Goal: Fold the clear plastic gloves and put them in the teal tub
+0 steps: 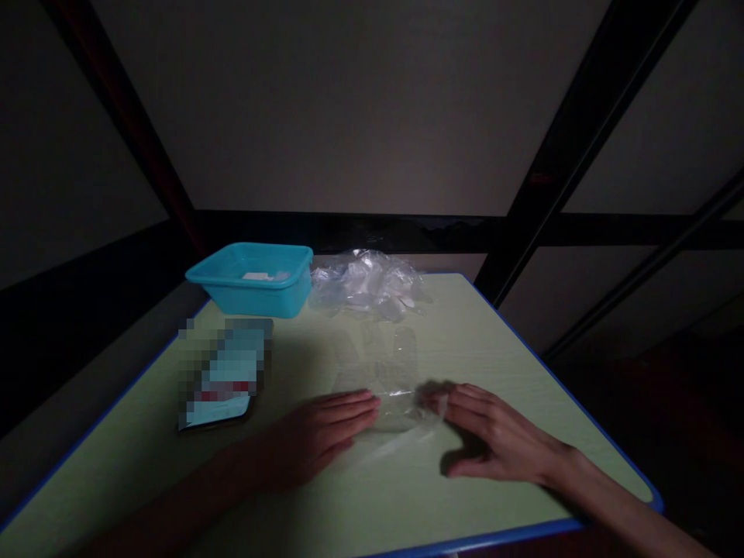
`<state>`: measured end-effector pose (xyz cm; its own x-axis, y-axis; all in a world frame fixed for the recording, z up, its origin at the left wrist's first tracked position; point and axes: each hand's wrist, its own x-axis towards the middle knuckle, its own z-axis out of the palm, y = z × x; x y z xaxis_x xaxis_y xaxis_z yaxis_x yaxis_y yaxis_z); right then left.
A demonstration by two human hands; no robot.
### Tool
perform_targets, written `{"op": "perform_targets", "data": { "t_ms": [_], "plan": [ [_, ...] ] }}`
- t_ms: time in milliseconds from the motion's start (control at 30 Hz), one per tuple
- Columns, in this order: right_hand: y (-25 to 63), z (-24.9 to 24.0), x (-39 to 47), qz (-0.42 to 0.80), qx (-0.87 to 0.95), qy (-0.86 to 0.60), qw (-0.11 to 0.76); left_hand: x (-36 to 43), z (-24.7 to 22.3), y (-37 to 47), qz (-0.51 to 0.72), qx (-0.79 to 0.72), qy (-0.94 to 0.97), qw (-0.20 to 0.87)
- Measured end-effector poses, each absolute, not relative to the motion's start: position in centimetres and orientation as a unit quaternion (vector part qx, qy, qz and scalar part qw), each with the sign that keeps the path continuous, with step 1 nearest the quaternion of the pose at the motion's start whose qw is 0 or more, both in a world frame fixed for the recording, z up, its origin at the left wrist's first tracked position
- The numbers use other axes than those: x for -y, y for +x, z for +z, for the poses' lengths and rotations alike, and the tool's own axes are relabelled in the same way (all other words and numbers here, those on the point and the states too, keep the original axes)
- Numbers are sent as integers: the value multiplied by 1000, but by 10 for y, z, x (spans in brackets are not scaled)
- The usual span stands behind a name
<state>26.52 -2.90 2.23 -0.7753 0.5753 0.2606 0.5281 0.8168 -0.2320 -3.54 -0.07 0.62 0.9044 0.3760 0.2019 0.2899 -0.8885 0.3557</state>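
Observation:
A clear, thin plastic glove (377, 372) lies spread on the table, its finger parts pointing away from me. My left hand (328, 434) rests flat at the glove's near left side, fingers stretched out and touching the plastic. On the other side, my right hand (488, 434) has its fingers extended at the glove's right edge, with the thumb held apart. Some loose plastic bunches up beside the right fingertips, which are partly in shadow. Beyond the glove sits a crumpled heap of clear plastic (372, 283).
A turquoise plastic basket (256, 298) with something white inside stands at the back left. Nearer on the left lies a phone (229, 372), its screen blurred out. The pale green table (511, 372) has a blue edge and stands against a wall with dark beams.

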Motion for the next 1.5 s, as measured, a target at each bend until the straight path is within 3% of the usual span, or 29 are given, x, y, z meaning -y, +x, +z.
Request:
{"op": "perform_targets", "data": {
  "t_ms": [267, 533, 867, 1100, 1333, 1500],
  "plan": [
    [246, 19, 19, 69, 945, -268, 173, 3, 15, -34, 102, -175, 966, 161],
    [243, 22, 16, 72, 962, -238, 116, 2, 12, -37, 104, -190, 952, 217],
    [243, 41, -1, 217, 905, -345, 121, -21, 34, -34, 162, -301, 829, 443],
    [230, 38, -29, 495, 720, -423, 241, -60, 30, -23, 146, -349, 587, 716],
    [221, 25, -45, 542, 613, -501, 283, -66, 30, -13, 177, -356, 559, 728],
    [221, 24, -41, 561, 580, -504, 307, -73, 32, -22, 210, -370, 608, 670]
  ]
}}
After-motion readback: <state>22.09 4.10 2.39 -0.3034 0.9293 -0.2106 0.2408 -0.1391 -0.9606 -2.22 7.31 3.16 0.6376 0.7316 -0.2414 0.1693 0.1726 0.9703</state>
